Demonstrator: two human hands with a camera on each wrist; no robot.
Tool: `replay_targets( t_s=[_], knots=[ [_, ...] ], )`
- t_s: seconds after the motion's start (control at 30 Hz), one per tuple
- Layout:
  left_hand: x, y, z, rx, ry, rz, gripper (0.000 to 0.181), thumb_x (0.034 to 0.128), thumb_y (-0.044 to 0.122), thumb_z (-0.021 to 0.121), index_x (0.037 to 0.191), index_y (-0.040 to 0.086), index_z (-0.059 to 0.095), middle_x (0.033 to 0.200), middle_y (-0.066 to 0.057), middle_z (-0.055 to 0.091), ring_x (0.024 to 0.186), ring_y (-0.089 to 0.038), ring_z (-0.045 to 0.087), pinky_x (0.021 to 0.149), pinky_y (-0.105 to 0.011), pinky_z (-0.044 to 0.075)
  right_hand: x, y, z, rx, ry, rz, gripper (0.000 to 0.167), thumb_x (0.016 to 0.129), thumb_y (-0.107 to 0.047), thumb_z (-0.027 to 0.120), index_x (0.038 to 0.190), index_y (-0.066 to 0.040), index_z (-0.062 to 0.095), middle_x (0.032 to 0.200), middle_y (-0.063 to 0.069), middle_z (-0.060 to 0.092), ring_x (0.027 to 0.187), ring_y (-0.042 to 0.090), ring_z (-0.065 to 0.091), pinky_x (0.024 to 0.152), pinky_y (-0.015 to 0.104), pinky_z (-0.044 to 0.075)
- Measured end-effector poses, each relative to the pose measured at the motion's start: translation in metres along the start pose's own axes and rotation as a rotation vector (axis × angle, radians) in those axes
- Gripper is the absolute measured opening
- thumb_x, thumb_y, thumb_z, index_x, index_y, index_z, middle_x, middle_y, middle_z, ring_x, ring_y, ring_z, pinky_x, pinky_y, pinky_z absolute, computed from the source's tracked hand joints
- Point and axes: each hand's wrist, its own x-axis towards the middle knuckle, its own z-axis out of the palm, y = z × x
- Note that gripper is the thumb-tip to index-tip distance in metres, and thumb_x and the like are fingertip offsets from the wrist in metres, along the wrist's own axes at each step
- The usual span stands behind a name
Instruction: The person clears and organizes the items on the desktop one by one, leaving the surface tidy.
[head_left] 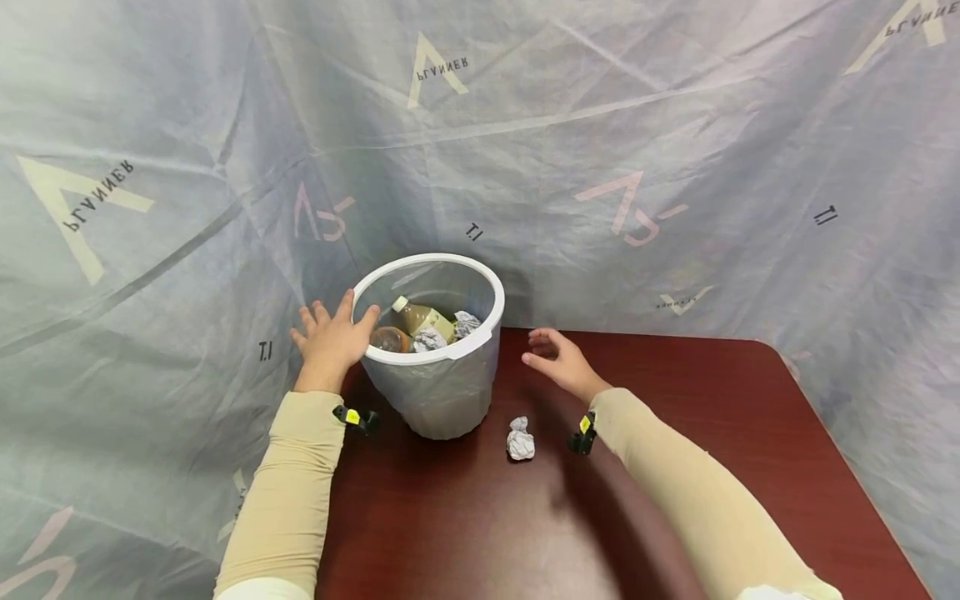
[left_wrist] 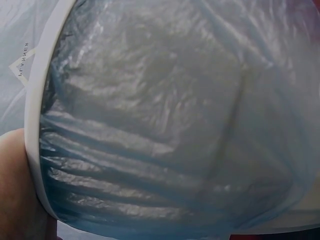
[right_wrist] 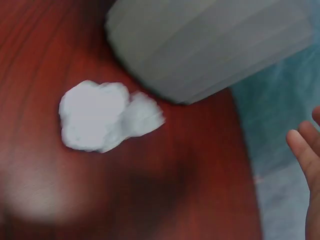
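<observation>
A trash bin [head_left: 442, 400] with a white rim and a clear plastic liner stands on the table, holding a plastic bottle [head_left: 423, 321], crumpled paper [head_left: 430, 339] and a round orange-edged item [head_left: 390, 339]. My left hand [head_left: 333, 337] is at the rim's left side, fingers spread; in the left wrist view part of it touches the white rim [left_wrist: 34, 115]. To the right of the bin, my right hand [head_left: 562, 362] hovers with loosely bent fingers and nothing in it. Below it, beside the bin's base, lies a crumpled paper ball [head_left: 521, 442], also seen in the right wrist view.
The dark red wooden table [head_left: 675, 417] reaches to the right and toward me. Grey printed sheeting [head_left: 540, 167] hangs behind it and along the left, close to the bin. Each wrist carries a small black camera mount.
</observation>
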Motion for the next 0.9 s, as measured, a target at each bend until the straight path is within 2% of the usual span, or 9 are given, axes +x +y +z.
replay_targets(
  t_s=[0.1, 0.27, 0.4, 0.63, 0.77, 0.9],
  knots=[
    [0.001, 0.0, 0.0, 0.003, -0.003, 0.004, 0.093, 0.092, 0.083, 0.013, 0.165, 0.025, 0.003, 0.16, -0.039, -0.013, 0.145, -0.054, -0.025, 0.107, -0.078, -0.013, -0.018, 0.002, 0.006, -0.008, -0.027, -0.005, 0.051, 0.094, -0.014, 0.074, 0.137, 0.004, 0.053, 0.133, 0.029, 0.058, 0.121, 0.049, 0.058, 0.1, 0.056, 0.048],
    [0.0, 0.0, -0.001, -0.002, -0.003, -0.002, 0.089, 0.0952, 0.079, 0.018, 0.165, 0.025, 0.004, 0.16, -0.039, -0.011, 0.145, -0.054, -0.024, 0.107, -0.077, -0.013, -0.04, 0.021, 0.018, 0.022, -0.074, 0.018, 0.054, 0.091, -0.013, 0.077, 0.138, 0.002, 0.053, 0.132, 0.028, 0.058, 0.124, 0.051, 0.054, 0.1, 0.063, 0.044],
    [0.0, 0.001, -0.002, -0.008, -0.001, -0.003, 0.09, 0.0951, 0.08, 0.018, 0.165, 0.024, 0.005, 0.16, -0.039, -0.011, 0.146, -0.054, -0.023, 0.108, -0.077, -0.013, -0.051, 0.036, 0.027, 0.036, -0.122, 0.04, 0.058, 0.089, -0.011, 0.079, 0.139, 0.001, 0.053, 0.134, 0.03, 0.058, 0.124, 0.052, 0.053, 0.1, 0.067, 0.042],
    [-0.001, 0.001, -0.004, -0.016, -0.003, 0.001, 0.092, 0.0945, 0.08, 0.018, 0.165, 0.023, 0.007, 0.16, -0.039, -0.012, 0.145, -0.054, -0.024, 0.107, -0.077, -0.013, -0.065, 0.051, 0.041, 0.035, -0.227, 0.043, 0.068, 0.086, -0.01, 0.082, 0.143, 0.002, 0.048, 0.136, 0.035, 0.052, 0.124, 0.052, 0.054, 0.098, 0.064, 0.046],
    [-0.001, 0.001, -0.003, -0.017, -0.002, 0.0, 0.088, 0.0967, 0.077, 0.021, 0.165, 0.023, 0.007, 0.16, -0.039, -0.012, 0.145, -0.054, -0.024, 0.107, -0.077, -0.013, -0.066, 0.075, 0.05, 0.013, -0.265, 0.05, 0.076, 0.083, -0.017, 0.085, 0.146, 0.001, 0.047, 0.134, 0.032, 0.056, 0.121, 0.044, 0.058, 0.097, 0.058, 0.049],
    [-0.001, 0.001, -0.003, -0.02, -0.002, 0.002, 0.088, 0.0973, 0.076, 0.023, 0.165, 0.022, 0.007, 0.16, -0.039, -0.012, 0.145, -0.054, -0.024, 0.107, -0.078, -0.013, -0.066, 0.093, 0.055, -0.057, -0.275, 0.049, 0.083, 0.079, -0.026, 0.089, 0.147, -0.003, 0.047, 0.132, 0.019, 0.061, 0.117, 0.033, 0.062, 0.095, 0.05, 0.053]
  ],
)
